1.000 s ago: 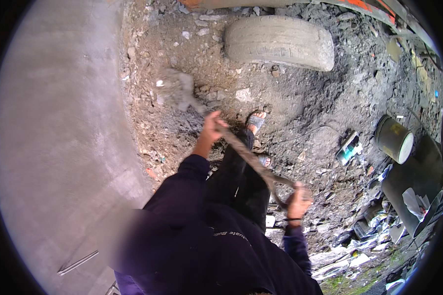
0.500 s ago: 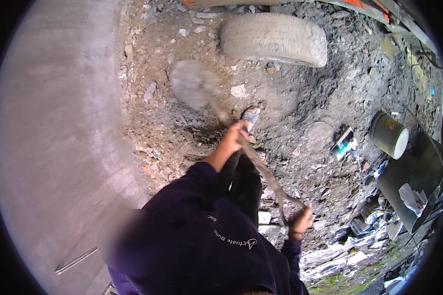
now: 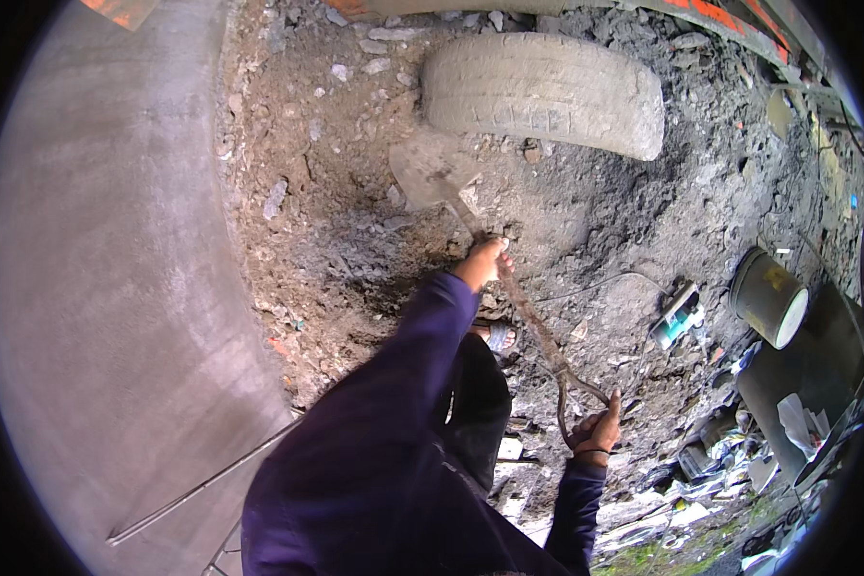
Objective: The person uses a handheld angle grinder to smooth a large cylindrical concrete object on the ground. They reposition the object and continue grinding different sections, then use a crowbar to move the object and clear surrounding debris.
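Note:
A dirt-caked shovel (image 3: pixel 536 328) slants across the rubble in front of me. My left hand (image 3: pixel 488 261) is closed round its shaft just behind the blade. At the other end, my right hand (image 3: pixel 597 429) grips the forked handle. The flat grey blade (image 3: pixel 434 173) lies over the broken ground just below a dusty tyre (image 3: pixel 544 94). Whether the blade touches the soil I cannot tell. Beneath the shaft shows one of my sandalled feet (image 3: pixel 494 334).
Smooth concrete (image 3: pixel 96 288) borders the dirt at left, with a thin metal rod (image 3: pixel 206 477) on it. To the right are a teal-and-white power tool (image 3: pixel 677 315) with a cord, a dark bucket (image 3: pixel 768 298) on its side and scattered litter (image 3: pixel 662 509).
The shovel blade has swung right and slightly up, closer to the tyre. My left hand has moved right and forward with the shaft; my right hand stays near the same spot.

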A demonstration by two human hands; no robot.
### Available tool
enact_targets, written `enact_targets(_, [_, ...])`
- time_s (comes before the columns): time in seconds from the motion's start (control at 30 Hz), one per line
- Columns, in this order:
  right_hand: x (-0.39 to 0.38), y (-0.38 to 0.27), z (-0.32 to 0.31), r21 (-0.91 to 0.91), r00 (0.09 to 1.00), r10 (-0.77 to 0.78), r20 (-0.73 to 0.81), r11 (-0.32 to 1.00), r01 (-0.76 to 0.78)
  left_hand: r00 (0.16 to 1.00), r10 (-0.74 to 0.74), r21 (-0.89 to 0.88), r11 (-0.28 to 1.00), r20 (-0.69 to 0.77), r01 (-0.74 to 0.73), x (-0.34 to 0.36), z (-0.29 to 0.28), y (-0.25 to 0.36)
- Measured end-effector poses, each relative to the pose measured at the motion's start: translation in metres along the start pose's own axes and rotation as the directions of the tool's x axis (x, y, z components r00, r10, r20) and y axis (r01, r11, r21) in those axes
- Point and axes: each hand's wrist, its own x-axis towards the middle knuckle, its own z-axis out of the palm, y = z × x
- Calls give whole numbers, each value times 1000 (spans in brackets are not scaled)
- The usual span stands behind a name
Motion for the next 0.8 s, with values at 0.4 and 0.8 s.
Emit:
enact_targets(0.4, [-95,93,4,143,972,-234,-36,961,237,997,64,-85,994,-37,-67,-87,-75,75])
enact_targets(0.8, [-203,48,27,181,82,-636,767,338,924,817,576,-474,714,-20,-514,-362,-176,239])
